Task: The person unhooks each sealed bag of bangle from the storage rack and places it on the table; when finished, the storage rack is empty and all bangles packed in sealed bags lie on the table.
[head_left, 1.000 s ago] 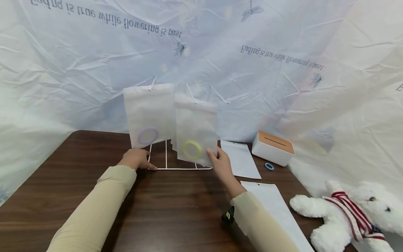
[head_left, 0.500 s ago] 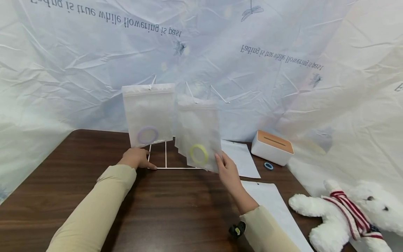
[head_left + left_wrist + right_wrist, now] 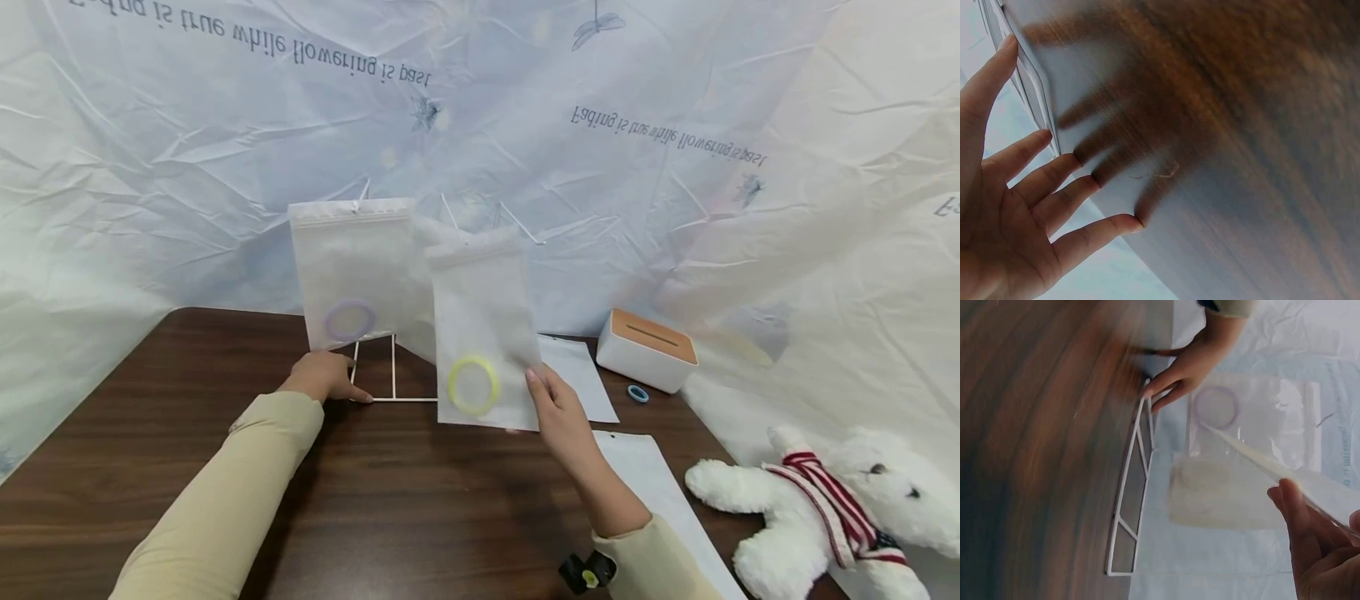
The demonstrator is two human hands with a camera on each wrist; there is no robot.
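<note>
My right hand (image 3: 566,421) pinches the lower right edge of a frosted white zip bag (image 3: 483,312) with a yellow ring (image 3: 473,386) inside. The bag's top is near a hook; whether it still hangs there I cannot tell. On the left hook of a white wire rack (image 3: 393,367) hangs another frosted bag (image 3: 352,254), with a purple ring (image 3: 349,320). My left hand (image 3: 322,377) is at the rack's left front corner. Its fingers (image 3: 1060,200) are spread fairly straight, tips on the tabletop, the thumb against the wire in the left wrist view.
On the right lie two flat white bags (image 3: 581,379) (image 3: 645,467) and a blue ring (image 3: 637,393). Behind them stands a white tissue box (image 3: 647,362) with a wooden lid. A white teddy bear (image 3: 810,517) lies at the right table edge. A printed sheet (image 3: 525,150) hangs behind.
My right hand has moved right and toward me, drawing the yellow-ring bag with it, away from the bag behind. My left hand has stayed at the rack corner.
</note>
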